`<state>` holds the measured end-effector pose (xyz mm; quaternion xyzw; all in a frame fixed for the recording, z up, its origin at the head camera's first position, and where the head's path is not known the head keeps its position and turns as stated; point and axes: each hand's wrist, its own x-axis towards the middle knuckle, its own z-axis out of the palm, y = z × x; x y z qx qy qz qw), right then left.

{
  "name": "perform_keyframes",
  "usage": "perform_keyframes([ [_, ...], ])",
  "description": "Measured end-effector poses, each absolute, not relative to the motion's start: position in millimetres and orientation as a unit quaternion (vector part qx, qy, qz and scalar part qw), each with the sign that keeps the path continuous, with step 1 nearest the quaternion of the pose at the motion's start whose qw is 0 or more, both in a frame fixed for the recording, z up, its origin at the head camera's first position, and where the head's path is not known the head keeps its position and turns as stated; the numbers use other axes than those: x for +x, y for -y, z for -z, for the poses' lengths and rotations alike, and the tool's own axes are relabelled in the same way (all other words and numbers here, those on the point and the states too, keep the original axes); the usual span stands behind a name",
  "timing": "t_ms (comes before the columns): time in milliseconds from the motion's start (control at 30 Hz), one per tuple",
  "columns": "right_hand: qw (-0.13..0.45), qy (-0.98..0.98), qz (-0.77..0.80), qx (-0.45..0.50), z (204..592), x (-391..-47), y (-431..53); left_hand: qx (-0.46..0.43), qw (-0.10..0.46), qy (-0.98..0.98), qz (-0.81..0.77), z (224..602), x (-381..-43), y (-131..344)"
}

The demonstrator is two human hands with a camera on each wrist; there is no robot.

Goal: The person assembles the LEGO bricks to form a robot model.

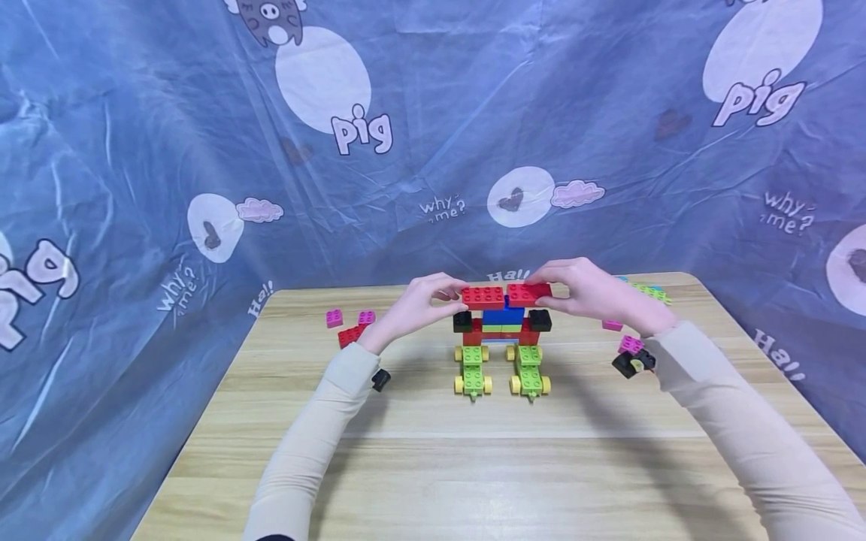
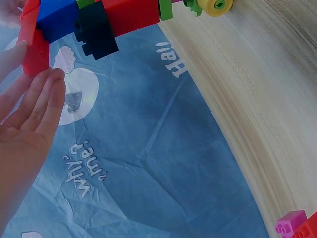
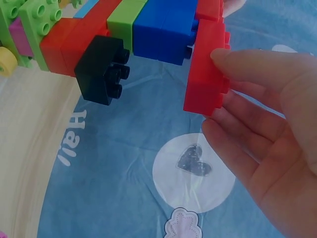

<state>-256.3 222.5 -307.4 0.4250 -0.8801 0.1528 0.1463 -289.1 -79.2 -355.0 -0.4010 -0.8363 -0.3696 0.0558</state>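
Note:
A standing toy-brick figure rests on two green wheeled bases [image 1: 472, 372] with yellow wheels. Red bricks [image 1: 472, 333] form its lower body, with blue bricks [image 1: 502, 317] above and a black brick [image 1: 462, 322] jutting from each side. Two long red bricks lie end to end across the top. My left hand [image 1: 428, 302] pinches the outer end of the left red brick [image 1: 483, 298] between thumb and fingers. On the other side, my right hand [image 1: 578, 291] grips the right red brick [image 3: 204, 74], thumb on one face and fingers under its end.
Pink bricks [image 1: 334, 318] and a red brick [image 1: 350, 336] lie left of the figure, a small black brick [image 1: 381, 379] nearer. To the right are another pink brick [image 1: 631, 344], black pieces [image 1: 625, 365] and green pieces [image 1: 652, 291]. Blue printed cloth [image 1: 419, 135] hangs behind the wooden table [image 1: 473, 473].

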Motion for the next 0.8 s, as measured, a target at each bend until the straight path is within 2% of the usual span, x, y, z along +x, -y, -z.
perform_keyframes([
  [433, 0.137, 0.878, -0.159, 0.43, 310.7, -259.6, -218.3, -0.406, 0.051, 0.833, 0.371, 354.6, -289.9, 79.2],
  [800, 0.105, 0.894, -0.181, 0.397, 313.3, -253.7, -215.8, -0.401, 0.051, 0.835, 0.375, 353.3, -288.3, 78.6],
])
